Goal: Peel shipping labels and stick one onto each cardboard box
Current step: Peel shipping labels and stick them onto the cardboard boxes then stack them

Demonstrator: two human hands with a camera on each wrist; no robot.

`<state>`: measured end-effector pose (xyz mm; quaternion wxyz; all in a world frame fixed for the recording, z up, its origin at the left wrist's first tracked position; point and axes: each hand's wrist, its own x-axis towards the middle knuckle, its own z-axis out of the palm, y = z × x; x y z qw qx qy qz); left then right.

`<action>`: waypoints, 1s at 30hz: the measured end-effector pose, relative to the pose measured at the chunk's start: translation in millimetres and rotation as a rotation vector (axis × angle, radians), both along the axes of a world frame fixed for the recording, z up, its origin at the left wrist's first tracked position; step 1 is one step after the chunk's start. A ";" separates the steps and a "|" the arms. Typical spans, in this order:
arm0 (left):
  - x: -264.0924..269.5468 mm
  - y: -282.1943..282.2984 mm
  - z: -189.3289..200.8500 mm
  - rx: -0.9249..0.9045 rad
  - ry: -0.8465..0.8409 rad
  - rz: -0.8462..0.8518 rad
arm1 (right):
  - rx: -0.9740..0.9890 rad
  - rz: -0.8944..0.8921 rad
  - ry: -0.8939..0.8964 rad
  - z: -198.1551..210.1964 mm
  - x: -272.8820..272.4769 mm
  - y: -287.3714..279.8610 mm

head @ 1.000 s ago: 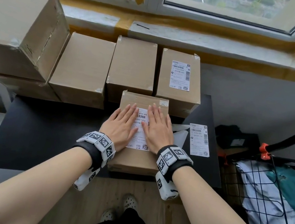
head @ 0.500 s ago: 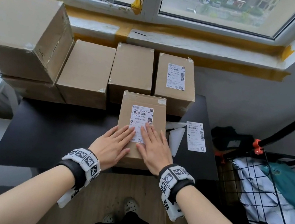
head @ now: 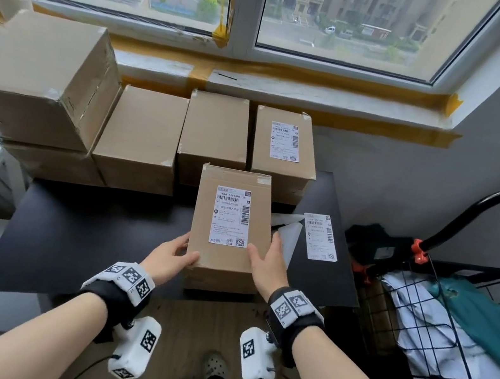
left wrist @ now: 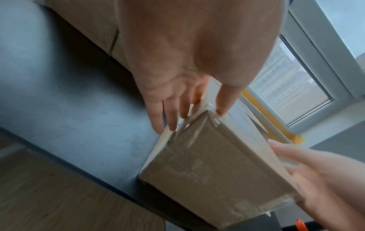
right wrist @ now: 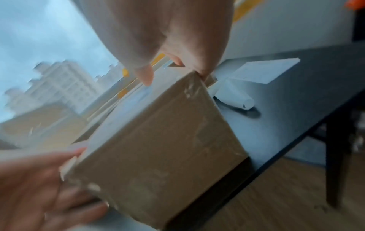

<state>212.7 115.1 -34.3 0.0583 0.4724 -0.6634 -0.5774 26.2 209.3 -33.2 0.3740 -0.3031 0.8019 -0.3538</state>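
Head view, labelled box [head: 227, 252] (label up) between both hands, fingers [head: 181, 242] gripping its sides

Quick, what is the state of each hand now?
Left hand: holds the labelled box at its left side.
Right hand: holds the same box at its right side.

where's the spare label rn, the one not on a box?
In the head view the loose label lies flat on the black table, right of the box both hands hold, beside the peeled backing.
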 end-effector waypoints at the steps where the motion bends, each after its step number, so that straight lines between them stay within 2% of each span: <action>1: 0.2 1.1 4.5 0.021 0.015 0.009 | -0.003 -0.032 -0.031 2.3 -0.4 -1.1; 5: 6.3 11.2 29.8 0.087 0.060 0.039 | -0.061 -0.045 -0.068 26.3 -0.3 6.2; 14: 19.8 4.6 88.3 0.008 0.243 0.130 | -0.284 -0.100 -0.142 84.2 -5.7 15.9; 18: 14.1 -3.7 117.3 -0.006 0.333 0.162 | -0.395 -0.052 -0.172 118.3 -12.3 13.8; 23: -18.0 -22.4 150.4 -0.010 0.377 0.103 | -0.464 -0.071 -0.186 154.6 -38.8 4.1; 30: -98.6 -54.0 165.2 -0.001 0.350 0.052 | -0.456 -0.151 -0.174 164.2 -108.4 -23.3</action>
